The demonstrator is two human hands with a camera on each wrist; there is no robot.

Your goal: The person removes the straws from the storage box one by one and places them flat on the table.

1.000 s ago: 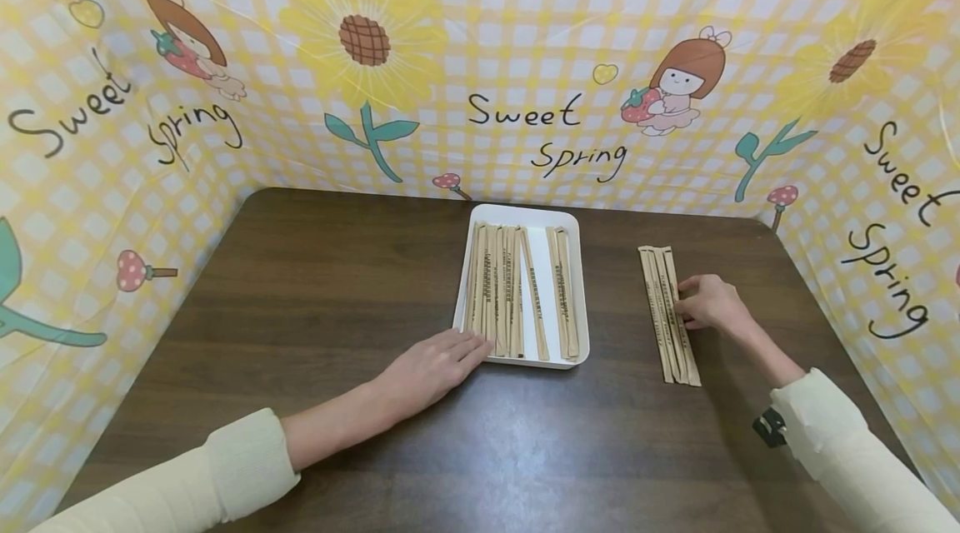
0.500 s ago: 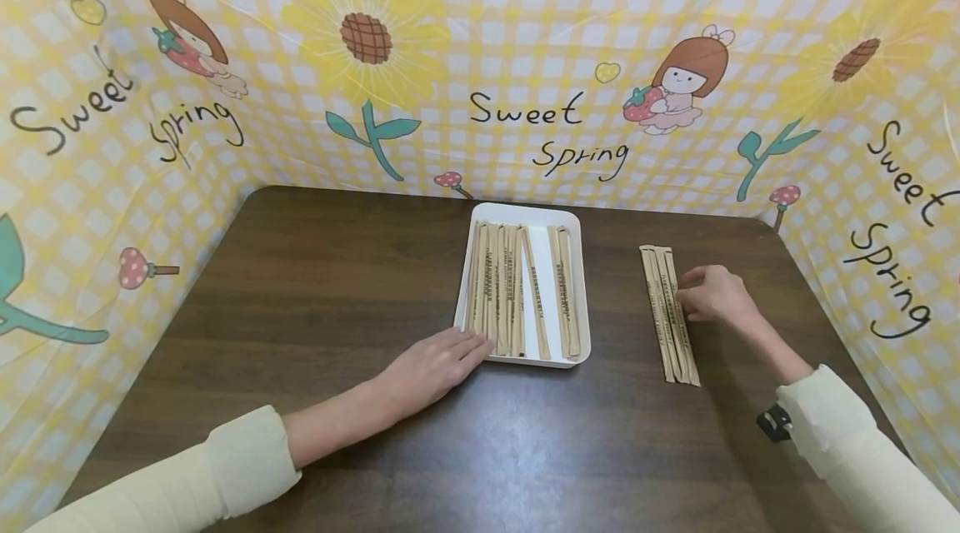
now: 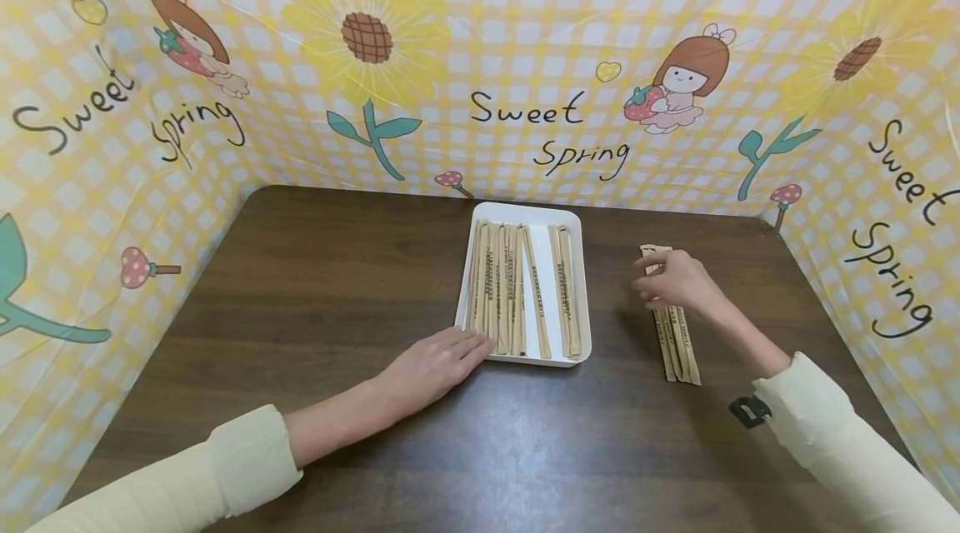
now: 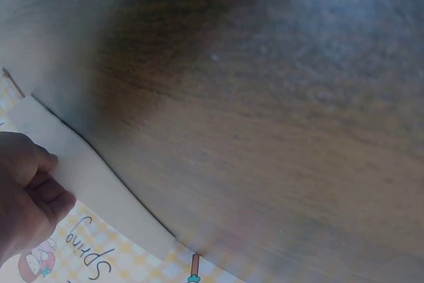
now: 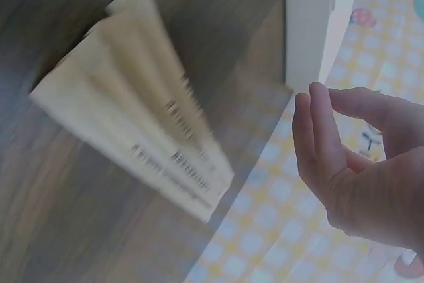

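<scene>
A white tray [image 3: 584,291] holds several narrow brown paper-wrapped sticks [image 3: 498,287] printed with dark text; the wrappers hide what is inside. My left hand [image 3: 438,362] grips the tray's near left corner, its fingers over the rim and against the outer wall in the left wrist view. To the tray's right, a small bundle of the same paper-wrapped sticks [image 3: 675,350] lies side by side on the table. My right hand [image 3: 678,279] hovers over this bundle's upper part. In the right wrist view its fingers [image 5: 321,124] are nearly straight, thumb close by, with nothing visible between them.
The dark wood table [image 3: 337,266] is bordered at the back and sides by a yellow checked cloth [image 3: 510,33] with flower and cartoon prints. Inside the tray, a gap of bare white bottom separates the left sticks from a pair of sticks [image 3: 564,291] on the right.
My right hand has moved from the right edge of the loose bundle, leftward and up over it, now covering its upper part. The left hand and tray keep their place.
</scene>
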